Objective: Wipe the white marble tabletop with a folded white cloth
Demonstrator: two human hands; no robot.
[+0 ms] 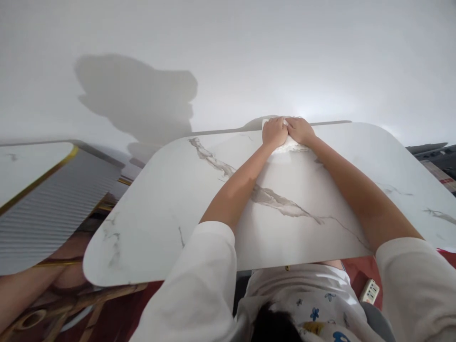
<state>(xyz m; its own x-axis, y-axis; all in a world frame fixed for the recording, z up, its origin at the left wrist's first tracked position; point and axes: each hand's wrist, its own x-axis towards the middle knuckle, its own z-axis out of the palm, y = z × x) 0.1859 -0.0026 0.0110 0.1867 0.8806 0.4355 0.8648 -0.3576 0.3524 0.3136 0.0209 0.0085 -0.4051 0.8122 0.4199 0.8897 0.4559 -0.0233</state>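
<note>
Both arms reach across a white marble-patterned table [156, 199] to its far edge by the wall. There my left hand [275, 132] presses down on a crumpled white cloth or tissue [294, 145], its fingers curled over the top. Close against it, my right hand [300, 131] bears on the same white piece, the two hands meeting in the middle. The far part of the cloth sticks out past the fingers at the table's edge. Whether it is fabric or paper I cannot make out.
A pale wall [228, 57] stands right behind the table and carries a shadow. To the left is a second marble-topped piece with a ribbed grey side [64, 199] and gold trim. A power strip [369, 291] lies low at the right, and dark items [432, 154] sit beyond the table's right end.
</note>
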